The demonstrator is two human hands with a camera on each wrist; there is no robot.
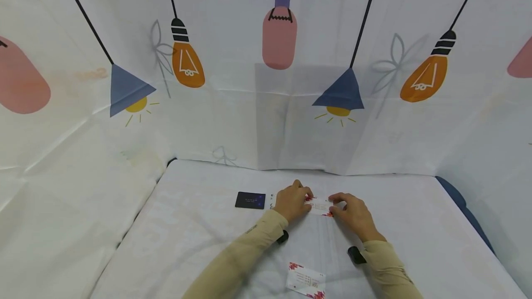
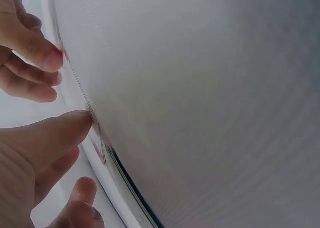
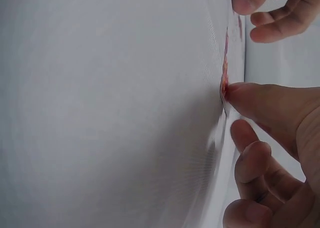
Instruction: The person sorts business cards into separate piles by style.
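A white business card with red patterned corners (image 1: pixel 320 206) lies at the back middle of the table between both hands. My left hand (image 1: pixel 292 201) holds its left end, thumb at the near side and a finger at the far side. At the right end my right hand (image 1: pixel 354 215) grips it the same way, fingers bent. Both wrist views show the thumbs right at the card's near edge. Left of my left hand lies a black card (image 1: pixel 250 200). Beside it, another white piece (image 1: pixel 272 200) is mostly hidden by the left hand.
Closer to the front lies a second white card with red corners (image 1: pixel 306 280), slightly turned. A white cloth covers the table (image 1: pixel 174 234). Behind it hangs a white curtain (image 1: pixel 232 119) printed with lamps and bulbs.
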